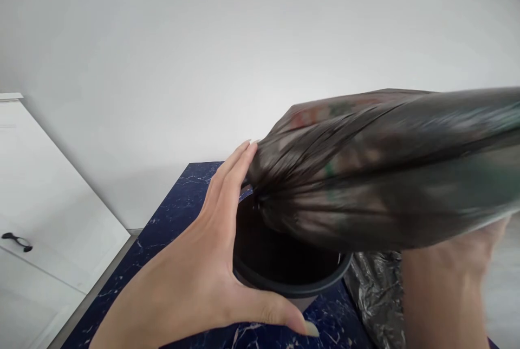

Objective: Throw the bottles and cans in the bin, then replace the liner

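A filled, see-through black garbage bag [365, 175] lies on its side in the air, its gathered end pointing left. My right hand [467, 246] supports it from below; the fingers are hidden behind the plastic. Beneath the bag, a round black trash can [292, 286] stands with its mouth up and its inside dark. My left hand [207, 262] is open at the can's left side, thumb stretched across the front and fingertips beside the bag's gathered end. Whether those fingertips touch the plastic, I cannot tell.
The can stands on a blue marbled tabletop [170, 224]. Crumpled black plastic [377, 289] lies to the right of the can. A white cabinet [52, 202] with a black handle [17, 241] is at left, and a pale wall [223, 56] rises behind.
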Demonstrator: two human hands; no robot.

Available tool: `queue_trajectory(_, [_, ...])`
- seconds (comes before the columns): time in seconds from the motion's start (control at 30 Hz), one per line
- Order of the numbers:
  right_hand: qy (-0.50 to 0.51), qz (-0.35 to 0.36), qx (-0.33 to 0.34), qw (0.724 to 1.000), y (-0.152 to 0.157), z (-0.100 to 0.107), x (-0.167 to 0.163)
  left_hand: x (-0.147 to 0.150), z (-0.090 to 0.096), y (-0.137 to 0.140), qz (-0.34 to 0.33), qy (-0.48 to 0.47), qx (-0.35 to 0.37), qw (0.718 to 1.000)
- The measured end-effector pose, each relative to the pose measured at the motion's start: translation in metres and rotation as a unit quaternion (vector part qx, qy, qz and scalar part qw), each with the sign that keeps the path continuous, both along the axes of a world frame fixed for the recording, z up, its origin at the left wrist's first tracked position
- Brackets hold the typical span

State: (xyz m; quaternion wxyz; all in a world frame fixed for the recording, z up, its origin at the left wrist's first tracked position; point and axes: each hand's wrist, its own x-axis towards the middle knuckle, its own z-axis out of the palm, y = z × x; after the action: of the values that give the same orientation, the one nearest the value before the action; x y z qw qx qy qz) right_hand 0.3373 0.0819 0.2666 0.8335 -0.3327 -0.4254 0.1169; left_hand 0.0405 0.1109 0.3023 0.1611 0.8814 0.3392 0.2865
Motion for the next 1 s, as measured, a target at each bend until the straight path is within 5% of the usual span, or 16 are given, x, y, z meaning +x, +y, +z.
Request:
queue_trajectory(0.13, [0.057, 0.016, 0.105, 0.993, 0.008, 0.004, 0.022, -0.001, -0.001, 0.001, 0.027, 0.015, 0.014, 0.999])
queue_trajectory(0.27, [0.101, 0.069, 0.119, 0.985, 0.01, 0.015, 0.039, 0.0, 0.004, 0.002, -0.006, 0.085, 0.014, 0.996])
queue_trajectory(0.43, [0.152, -0.044, 0.168, 0.973, 0.029, 0.004, 0.052, 0.006, 0.011, -0.001, -0.078, 0.15, -0.016, 0.986])
queue_trajectory(0.53, [0.215, -0.096, 0.108, 0.966, 0.052, -0.01, 0.057, 0.007, 0.012, -0.003, -0.104, 0.167, -0.038, 0.98])
queue_trajectory(1.0, [0.328, -0.006, -0.225, 0.918, 0.132, -0.125, 0.121, -0.015, 0.002, -0.001, -0.088, 0.125, 0.017, 0.988])
